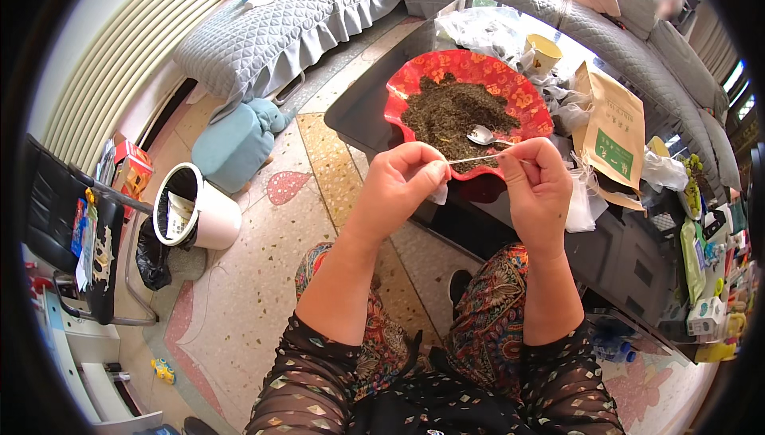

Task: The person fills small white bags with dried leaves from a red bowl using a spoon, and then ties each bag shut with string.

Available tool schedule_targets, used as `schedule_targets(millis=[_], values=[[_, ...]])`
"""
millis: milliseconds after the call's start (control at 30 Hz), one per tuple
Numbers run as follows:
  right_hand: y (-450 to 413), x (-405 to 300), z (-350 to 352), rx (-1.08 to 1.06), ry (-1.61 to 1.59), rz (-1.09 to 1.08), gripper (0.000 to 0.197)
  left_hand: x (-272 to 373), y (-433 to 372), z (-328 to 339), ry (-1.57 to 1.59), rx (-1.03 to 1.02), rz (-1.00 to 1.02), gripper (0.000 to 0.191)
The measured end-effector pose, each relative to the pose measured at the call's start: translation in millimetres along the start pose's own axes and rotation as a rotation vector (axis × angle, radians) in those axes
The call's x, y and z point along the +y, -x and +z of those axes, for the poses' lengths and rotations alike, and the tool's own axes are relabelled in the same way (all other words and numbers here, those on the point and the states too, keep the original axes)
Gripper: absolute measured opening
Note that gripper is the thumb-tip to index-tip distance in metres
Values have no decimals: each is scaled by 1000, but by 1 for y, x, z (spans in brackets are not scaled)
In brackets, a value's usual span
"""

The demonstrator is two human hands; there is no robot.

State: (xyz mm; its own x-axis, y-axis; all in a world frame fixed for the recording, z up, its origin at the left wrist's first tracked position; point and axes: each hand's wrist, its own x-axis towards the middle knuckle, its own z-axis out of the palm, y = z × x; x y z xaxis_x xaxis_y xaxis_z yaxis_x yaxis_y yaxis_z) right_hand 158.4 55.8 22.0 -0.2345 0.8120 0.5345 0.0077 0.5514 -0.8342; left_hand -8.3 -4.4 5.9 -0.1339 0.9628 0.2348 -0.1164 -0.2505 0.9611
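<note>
A thin white string (475,160) stretches between my two hands. My left hand (403,184) pinches one end between thumb and forefinger, and my right hand (536,190) grips the other. Below the left fingers hangs a small whitish pouch (440,195), mostly hidden by that hand. Just beyond both hands lies a red, wavy-rimmed tray (412,72) with a gold pattern. Crumbled dark brown dried plant matter (445,109) is heaped in it. A metal spoon (482,135) rests on the heap, its handle towards my right hand. White empty-looking pouches (578,205) lie beside my right hand.
The tray stands on a dark glossy table (358,106). To its right are a kraft paper bag (615,121) bearing writing, a yellow paper cup (544,52) and clear plastic bags (472,25). Leftward on the floor are a blue elephant-shaped stool (233,145) and a white bin (215,214).
</note>
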Motion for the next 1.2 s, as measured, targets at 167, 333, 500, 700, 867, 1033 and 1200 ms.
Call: schedule_targets(millis=[167,333,500,700,867,1033,1200], values=[[2,3,1,-103,-92,81,8,1,1,-7,150,32,-59,11],[0,3,-1,-185,-182,162,5,3,4,-20,182,132,30,12],[-3,-7,-8,-4,-272,21,21,8,6,-24,161,99,42,12],[13,-15,23,-347,-322,183,33,13,10,-3,-223,99,121,6],[12,-9,25,-508,-439,361,22,17,13,-6,-220,59,149,6],[10,-9,20,-616,-493,522,15,22,15,-9,-287,26,148,6],[7,-8,16,-684,-524,603,17,22,14,-10,-315,17,132,7]])
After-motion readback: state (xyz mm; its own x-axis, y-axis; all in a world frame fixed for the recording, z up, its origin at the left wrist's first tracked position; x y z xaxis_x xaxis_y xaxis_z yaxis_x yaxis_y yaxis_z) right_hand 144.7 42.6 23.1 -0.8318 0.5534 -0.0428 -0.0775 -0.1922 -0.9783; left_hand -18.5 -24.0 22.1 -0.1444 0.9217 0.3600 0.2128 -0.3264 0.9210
